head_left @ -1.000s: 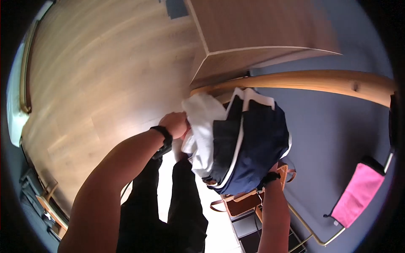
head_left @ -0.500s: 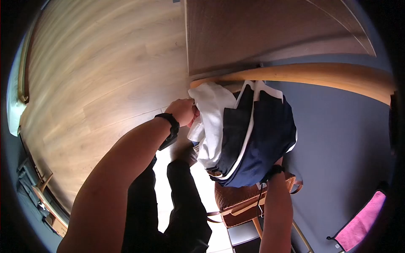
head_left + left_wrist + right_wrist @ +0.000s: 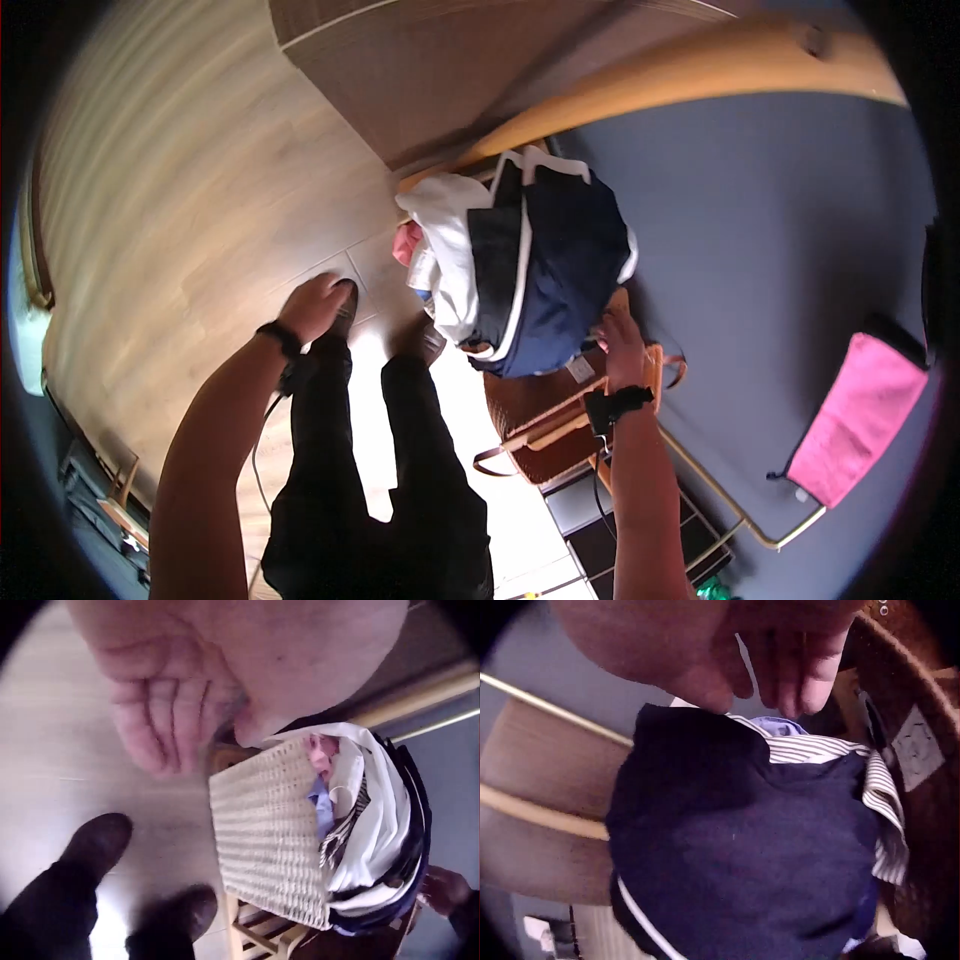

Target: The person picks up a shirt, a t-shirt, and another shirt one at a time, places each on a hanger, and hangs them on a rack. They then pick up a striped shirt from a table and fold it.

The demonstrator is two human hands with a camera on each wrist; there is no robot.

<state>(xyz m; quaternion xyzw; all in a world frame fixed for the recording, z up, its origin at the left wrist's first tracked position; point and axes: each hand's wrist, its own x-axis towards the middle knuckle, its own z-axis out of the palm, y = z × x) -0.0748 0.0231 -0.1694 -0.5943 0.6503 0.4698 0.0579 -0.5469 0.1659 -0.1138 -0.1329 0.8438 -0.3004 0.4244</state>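
A pale woven basket (image 3: 259,832) is heaped with clothes. On top lie a white garment (image 3: 445,235) and a navy garment with white trim (image 3: 565,260); striped cloth (image 3: 889,806) shows beneath the navy one. My left hand (image 3: 315,305) is apart from the heap, over the floor, with loosely bent fingers and nothing in them. Beside the navy garment, at the heap's near right side, is my right hand (image 3: 624,350). Its fingers (image 3: 821,682) hang loosely above the cloth with nothing between them.
A brown bag with strap handles (image 3: 545,400) stands by the basket. Behind the heap runs a wooden rail (image 3: 700,75), below a brown panel (image 3: 400,80). A pink pouch (image 3: 860,415) hangs by the grey wall at right. My shoes (image 3: 97,840) are near the basket.
My left hand has let go of the white garment and moved left. The right hand has come out from under the navy garment. The view has shifted.
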